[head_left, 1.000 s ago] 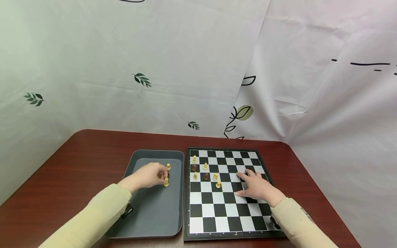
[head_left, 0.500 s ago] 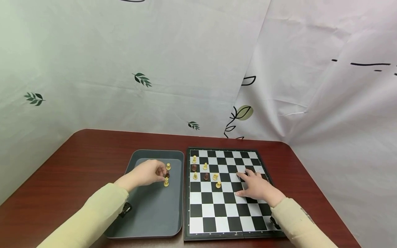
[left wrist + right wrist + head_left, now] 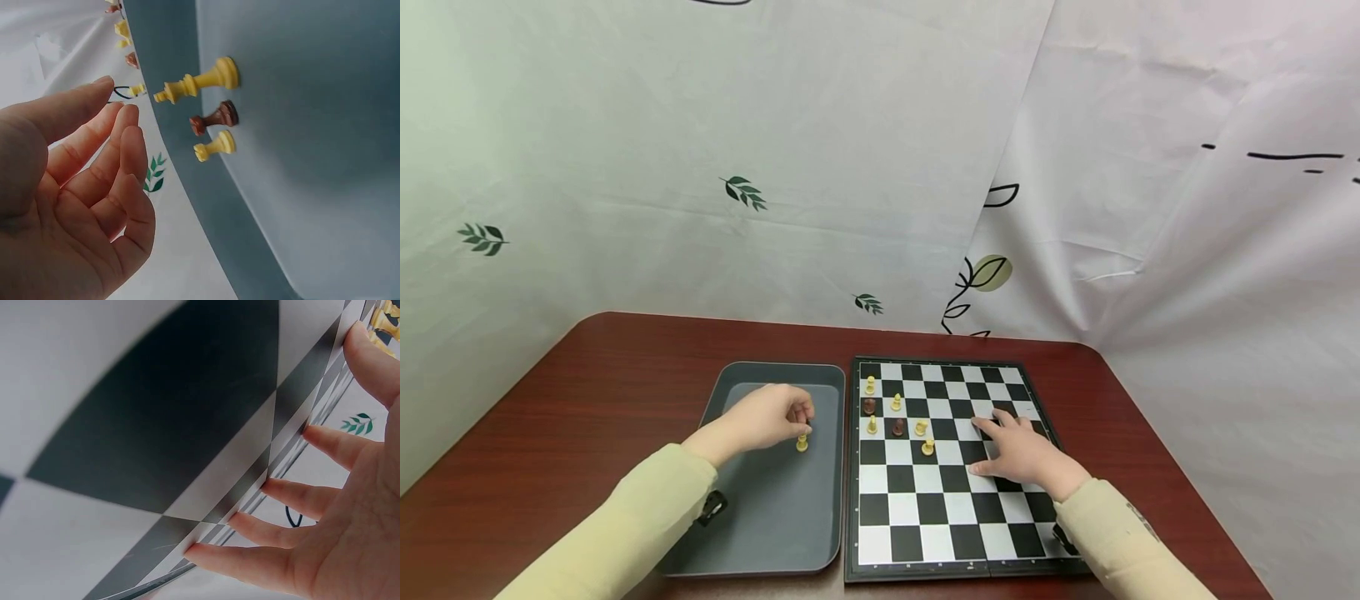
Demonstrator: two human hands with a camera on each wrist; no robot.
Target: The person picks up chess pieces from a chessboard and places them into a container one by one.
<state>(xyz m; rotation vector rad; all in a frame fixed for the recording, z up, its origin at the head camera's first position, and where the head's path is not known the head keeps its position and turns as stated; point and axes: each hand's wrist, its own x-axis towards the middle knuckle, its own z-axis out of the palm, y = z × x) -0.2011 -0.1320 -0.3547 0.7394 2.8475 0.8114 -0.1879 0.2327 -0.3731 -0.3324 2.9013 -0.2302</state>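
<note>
My left hand [image 3: 769, 417] hovers over the grey tray [image 3: 775, 517], its fingers loosely bent and holding nothing. In the left wrist view, three chess pieces stand in a row in the tray, just off the fingertips: a tall yellow king [image 3: 199, 81], a small brown chess piece [image 3: 215, 117] and a yellow rook [image 3: 214, 145]. From the head, only the yellow king [image 3: 802, 442] shows clearly below the hand, which covers the others. My right hand [image 3: 1022, 454] rests with spread fingers on the right part of the chessboard [image 3: 943, 504], fingertips touching its squares.
Several yellow and brown pieces stand on the board's far left part, among them a brown piece [image 3: 898, 427] and a yellow piece [image 3: 928, 447]. Tray and board lie side by side on a reddish-brown table [image 3: 625, 375]. A patterned white cloth [image 3: 820, 167] hangs behind.
My left hand first drew back a little from the pieces in the tray, then shifted right over them, hiding the brown and far yellow ones. My right hand stays put.
</note>
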